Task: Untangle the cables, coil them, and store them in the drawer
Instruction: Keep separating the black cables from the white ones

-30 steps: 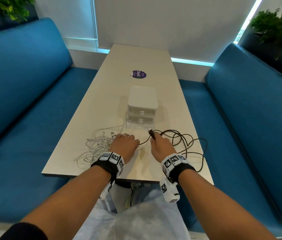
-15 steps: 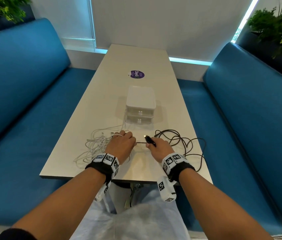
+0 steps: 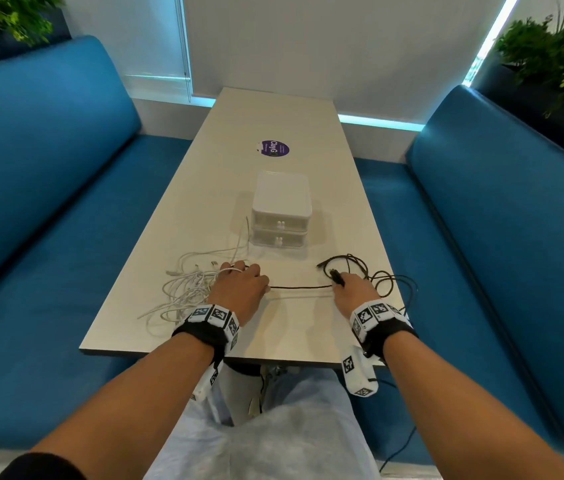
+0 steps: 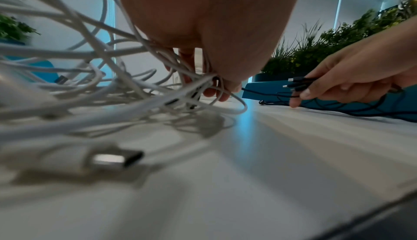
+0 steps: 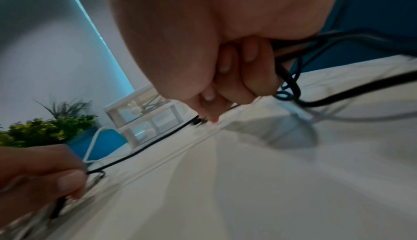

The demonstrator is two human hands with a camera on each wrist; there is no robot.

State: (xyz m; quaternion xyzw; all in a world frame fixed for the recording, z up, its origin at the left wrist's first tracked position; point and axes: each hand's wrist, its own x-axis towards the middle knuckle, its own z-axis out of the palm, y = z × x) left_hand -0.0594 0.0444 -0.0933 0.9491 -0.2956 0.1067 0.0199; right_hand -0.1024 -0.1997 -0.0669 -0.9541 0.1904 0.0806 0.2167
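Observation:
A tangle of white cables lies at the table's near left, also filling the left wrist view as white cables. My left hand sits on this tangle with fingers curled round white strands and pinches one end of the black cable. That black cable runs taut to my right hand, which grips the black cable with its plugs sticking out. More black loops lie right of that hand. The white two-drawer box stands beyond, both drawers closed.
The beige table runs away from me, with a purple sticker past the drawer box. Blue benches flank both sides. Plants stand behind the benches. A loose white plug lies near my left wrist.
My right hand has pulled to the right, away from the left hand. The black cable between them is now drawn out straight. The left hand stayed on the white tangle.

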